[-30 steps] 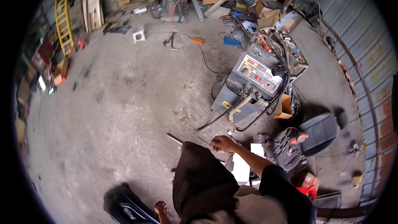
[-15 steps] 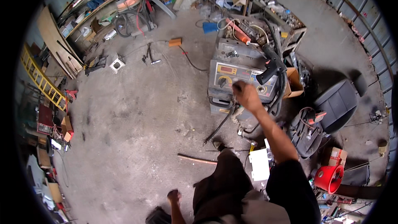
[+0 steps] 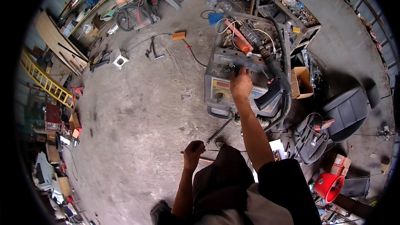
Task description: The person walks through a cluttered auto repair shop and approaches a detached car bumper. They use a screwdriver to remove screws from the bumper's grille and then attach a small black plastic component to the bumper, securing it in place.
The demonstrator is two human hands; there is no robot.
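A grey box-shaped machine (image 3: 210, 87) with a dial and display on its front panel stands ahead of me, right of centre. My right hand (image 3: 241, 85) reaches over its upper front edge. Its fingers are closed at the top ledge, beside small dark metal parts (image 3: 228, 67); what they grip, if anything, is hidden. A black pistol-grip gun (image 3: 275, 85) with a thick cable hangs at the machine's right front, close to that hand. Lower down, in front of my body, my left hand (image 3: 193, 155) is raised with fingers curled in. Nothing shows clearly in it.
The machine's top tray holds an orange-red tube (image 3: 241, 43) and a coiled spring-like piece (image 3: 251, 35). To the right are an open cardboard box (image 3: 302, 81), a black seat (image 3: 348, 106) and a red ring-shaped part (image 3: 329, 186). A rod (image 3: 206, 158) lies near my foot.
My right hand has moved up from the front panel to the machine's top ledge. My left hand has risen from low at my side. The view has shifted closer to the machine.
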